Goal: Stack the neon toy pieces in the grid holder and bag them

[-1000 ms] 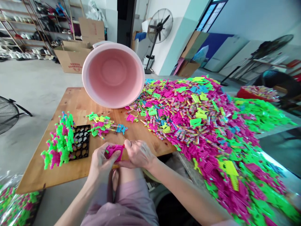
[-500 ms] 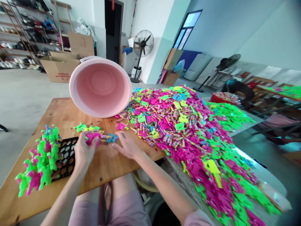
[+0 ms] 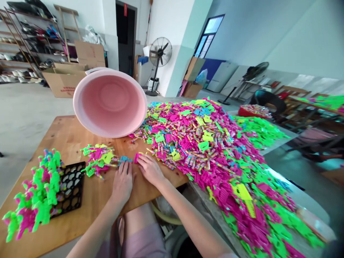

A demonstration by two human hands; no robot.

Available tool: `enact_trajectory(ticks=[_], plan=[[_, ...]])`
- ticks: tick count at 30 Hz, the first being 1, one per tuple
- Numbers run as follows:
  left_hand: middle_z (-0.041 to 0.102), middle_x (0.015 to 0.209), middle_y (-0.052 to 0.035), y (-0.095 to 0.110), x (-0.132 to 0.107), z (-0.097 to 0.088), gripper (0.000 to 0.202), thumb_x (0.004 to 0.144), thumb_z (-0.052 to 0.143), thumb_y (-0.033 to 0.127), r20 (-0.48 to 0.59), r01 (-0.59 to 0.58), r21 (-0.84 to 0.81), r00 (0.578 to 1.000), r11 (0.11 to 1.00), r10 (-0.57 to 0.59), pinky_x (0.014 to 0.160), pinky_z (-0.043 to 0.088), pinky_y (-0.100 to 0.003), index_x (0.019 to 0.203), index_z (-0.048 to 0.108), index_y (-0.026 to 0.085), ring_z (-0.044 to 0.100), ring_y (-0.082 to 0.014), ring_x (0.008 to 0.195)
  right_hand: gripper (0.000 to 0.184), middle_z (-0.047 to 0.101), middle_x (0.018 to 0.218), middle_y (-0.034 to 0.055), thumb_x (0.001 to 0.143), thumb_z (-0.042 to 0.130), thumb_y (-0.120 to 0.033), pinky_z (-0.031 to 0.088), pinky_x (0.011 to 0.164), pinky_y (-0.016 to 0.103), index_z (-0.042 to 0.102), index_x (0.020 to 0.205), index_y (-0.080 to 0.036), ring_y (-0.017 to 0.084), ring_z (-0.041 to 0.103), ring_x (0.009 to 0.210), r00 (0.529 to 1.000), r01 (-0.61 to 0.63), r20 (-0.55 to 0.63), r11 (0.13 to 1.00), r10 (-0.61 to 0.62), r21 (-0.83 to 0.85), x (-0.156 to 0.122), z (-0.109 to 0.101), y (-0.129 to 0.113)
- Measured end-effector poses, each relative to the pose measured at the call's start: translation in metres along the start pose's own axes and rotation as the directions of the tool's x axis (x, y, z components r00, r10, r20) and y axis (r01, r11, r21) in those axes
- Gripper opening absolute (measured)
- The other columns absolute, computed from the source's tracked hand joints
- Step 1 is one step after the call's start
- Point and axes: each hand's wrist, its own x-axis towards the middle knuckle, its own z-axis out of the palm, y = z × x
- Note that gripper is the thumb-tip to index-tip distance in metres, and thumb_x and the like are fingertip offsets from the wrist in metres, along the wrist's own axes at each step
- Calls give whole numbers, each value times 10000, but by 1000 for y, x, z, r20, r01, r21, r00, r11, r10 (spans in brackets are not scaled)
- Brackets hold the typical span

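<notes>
My left hand (image 3: 123,181) lies low over the table with its fingers stretched forward, the tips touching a small blue plastic piece (image 3: 125,159). Close beside it, my right hand (image 3: 151,170) has its fingertips on a pink plastic piece (image 3: 137,157) at the edge of the big heap. To the left is a small pile of pink, green and yellow plastic pieces (image 3: 100,157), some with patterned sticks. Further left, green and pink toy figures (image 3: 44,186) stand in rows at a black tray with hexagonal holes (image 3: 72,184).
A large heap of colourful plastic pieces and patterned tubes (image 3: 199,139) spreads across the right side. A pink basin (image 3: 76,95) is tipped on its side at the back of the wooden table (image 3: 63,132). Cardboard boxes (image 3: 64,80) and a standing fan (image 3: 160,53) are beyond.
My left hand has let go of a pink piece at the small pile and moved right to the blue piece. My right hand has drawn a pink piece nearer. The view has shifted slightly.
</notes>
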Motion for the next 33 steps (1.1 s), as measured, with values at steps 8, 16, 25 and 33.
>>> enact_trajectory(ticks=[8, 16, 25, 33], plan=[[665, 1039, -120, 0, -25, -11, 333, 921, 507, 379, -42, 25, -118, 999, 993, -30, 893, 486, -432, 1161, 605, 170, 610, -286, 1004, 208, 704, 1034, 127, 904, 513, -108, 421, 999, 403, 670, 1033, -150, 244, 599, 1051, 941, -338, -55, 927, 334, -161, 21, -24, 34], [661, 847, -81, -10, -11, -35, 207, 864, 507, 333, 102, 299, -486, 953, 821, -286, 708, 517, -346, 925, 637, 185, 646, -228, 763, 231, 680, 940, 70, 924, 514, -182, 522, 703, 294, 534, 1153, -157, 174, 672, 773, 921, -354, -28, 865, 388, 356, 23, -22, 6], [682, 766, 10, 11, -13, -99, 396, 669, 796, 426, 430, 436, -894, 764, -107, -480, 643, 526, -205, 873, 575, 169, 640, -107, 674, 354, 662, 850, 15, 738, 748, -328, 515, 661, 255, 625, 1040, -192, 129, 630, 716, 953, -215, 90, 438, 290, 873, -13, -49, -68], [656, 687, 63, 14, -29, -129, 517, 668, 830, 366, 582, 474, -810, 727, -347, -364, 605, 553, -189, 1082, 552, 229, 618, -75, 608, 374, 639, 770, 0, 679, 803, -474, 525, 720, 295, 621, 857, -200, 142, 619, 709, 904, -159, 166, -49, 394, 986, -12, -46, -108]])
